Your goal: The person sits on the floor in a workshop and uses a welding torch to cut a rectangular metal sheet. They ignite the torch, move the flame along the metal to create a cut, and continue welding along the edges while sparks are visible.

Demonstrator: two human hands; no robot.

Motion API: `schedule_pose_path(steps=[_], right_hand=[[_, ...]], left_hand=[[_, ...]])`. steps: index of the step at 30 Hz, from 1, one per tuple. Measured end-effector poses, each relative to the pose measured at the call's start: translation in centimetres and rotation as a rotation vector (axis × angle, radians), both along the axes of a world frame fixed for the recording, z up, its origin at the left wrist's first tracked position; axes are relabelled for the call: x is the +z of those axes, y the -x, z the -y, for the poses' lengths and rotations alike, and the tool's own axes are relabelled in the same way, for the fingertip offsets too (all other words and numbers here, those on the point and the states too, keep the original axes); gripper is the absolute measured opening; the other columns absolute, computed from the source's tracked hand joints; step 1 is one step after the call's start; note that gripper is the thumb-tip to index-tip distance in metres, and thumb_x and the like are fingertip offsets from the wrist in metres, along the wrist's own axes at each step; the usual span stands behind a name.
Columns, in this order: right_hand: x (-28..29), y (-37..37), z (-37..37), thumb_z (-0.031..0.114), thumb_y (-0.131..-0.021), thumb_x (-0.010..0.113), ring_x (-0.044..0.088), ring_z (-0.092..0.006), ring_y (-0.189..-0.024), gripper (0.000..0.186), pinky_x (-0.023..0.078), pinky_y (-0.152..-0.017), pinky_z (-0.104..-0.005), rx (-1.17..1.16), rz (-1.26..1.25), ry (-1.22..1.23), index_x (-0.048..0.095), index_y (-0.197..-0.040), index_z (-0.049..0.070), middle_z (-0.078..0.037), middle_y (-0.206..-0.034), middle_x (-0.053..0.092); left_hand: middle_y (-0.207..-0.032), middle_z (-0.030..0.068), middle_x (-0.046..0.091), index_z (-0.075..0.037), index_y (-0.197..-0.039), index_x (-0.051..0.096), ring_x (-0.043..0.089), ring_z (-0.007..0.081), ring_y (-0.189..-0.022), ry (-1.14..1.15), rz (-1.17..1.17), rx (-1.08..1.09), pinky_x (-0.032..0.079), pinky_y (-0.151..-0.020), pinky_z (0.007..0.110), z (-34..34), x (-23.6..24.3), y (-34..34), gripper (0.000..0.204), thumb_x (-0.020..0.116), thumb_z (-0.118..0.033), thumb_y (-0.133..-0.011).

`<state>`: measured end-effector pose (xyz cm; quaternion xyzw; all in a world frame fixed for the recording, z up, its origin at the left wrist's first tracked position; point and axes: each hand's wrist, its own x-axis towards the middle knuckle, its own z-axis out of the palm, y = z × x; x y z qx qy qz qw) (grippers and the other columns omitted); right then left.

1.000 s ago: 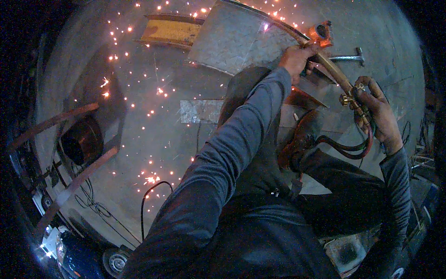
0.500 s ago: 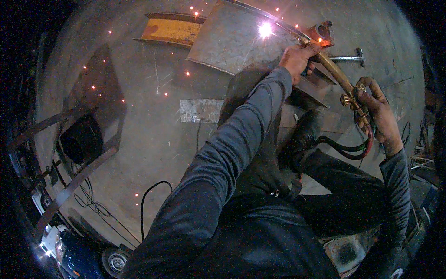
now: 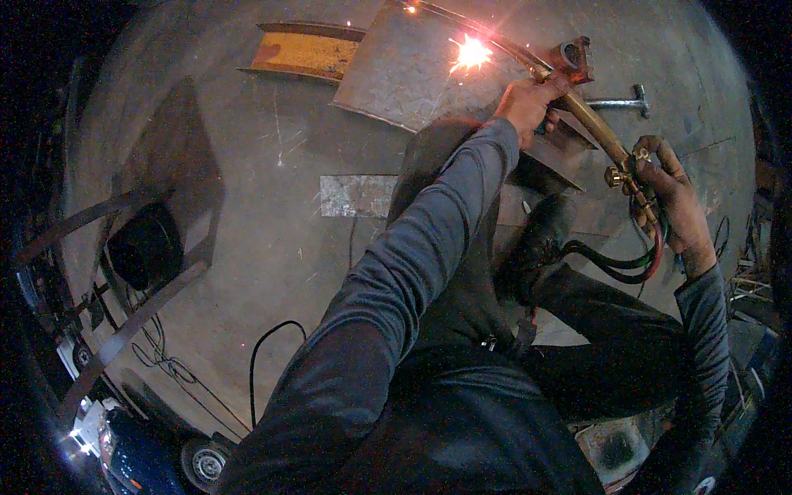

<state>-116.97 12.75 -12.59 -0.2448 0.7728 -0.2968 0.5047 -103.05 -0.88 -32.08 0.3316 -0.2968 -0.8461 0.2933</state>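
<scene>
Here the long, brass-coloured torch (image 3: 596,125), grasped by left hand (image 3: 528,107) and right hand (image 3: 678,198), points upper left, its axis diagonal.

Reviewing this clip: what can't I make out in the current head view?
All in the head view:
White-orange flare: glare washes out the surface behind it.
Flat grey steel plate: cut off by the top edge.
Bare right hand: some fingers partly hidden by the long brass torch.
Dark blue vehicle: cut off by the bottom edge.
</scene>
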Motion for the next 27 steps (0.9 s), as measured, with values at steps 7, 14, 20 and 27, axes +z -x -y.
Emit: schedule_pose_path(steps=[7,14,20,27], right_hand=[[-0.1,1.2,-0.2,0.022,-0.103,0.054,0.060,-0.0119,-0.049,0.036,0.047,-0.039,-0.0236,0.054,0.031,-0.033,0.048,-0.138,0.014,-0.006,-0.087,0.068],[0.0,1.4,-0.2,0.026,-0.103,0.053,0.061,-0.0125,-0.053,0.041,0.050,-0.041,-0.0248,0.043,0.072,-0.034,0.047,-0.142,0.012,-0.007,-0.092,0.069],[0.1,0.9,-0.2,0.025,-0.104,0.052,0.061,-0.0124,-0.053,0.041,0.050,-0.041,-0.0252,0.027,0.053,-0.038,0.047,-0.142,0.012,-0.007,-0.091,0.069],[0.3,0.9,-0.1,0.025,-0.104,0.052,0.061,-0.0126,-0.052,0.041,0.049,-0.041,-0.0247,0.051,0.061,-0.042,0.047,-0.142,0.012,-0.006,-0.088,0.069]], left_hand=[[-0.079,0.0078,0.065,0.001,-0.094,0.067,0.055,0.0135,-0.056,-0.021,0.047,-0.018,0.045,-0.045,0.028,0.1,-0.2,0.1,0.039,0.075,-0.038,-0.092],[-0.077,0.0085,0.066,0.002,-0.091,0.067,0.055,0.0136,-0.055,-0.005,0.027,-0.041,0.044,-0.044,0.028,0.1,-0.1,-0.1,0.038,0.075,-0.035,-0.093],[-0.075,0.0049,0.067,-0.003,-0.092,0.073,0.053,0.0122,-0.053,0.019,0.107,-0.071,0.043,-0.048,0.027,0.0,0.3,-0.2,0.038,0.069,-0.041,-0.095],[-0.077,0.0048,0.067,-0.002,-0.094,0.071,0.055,0.0119,-0.056,-0.026,0.043,-0.021,0.044,-0.045,0.026,0.0,-0.7,0.3,0.039,0.073,-0.041,-0.093]])
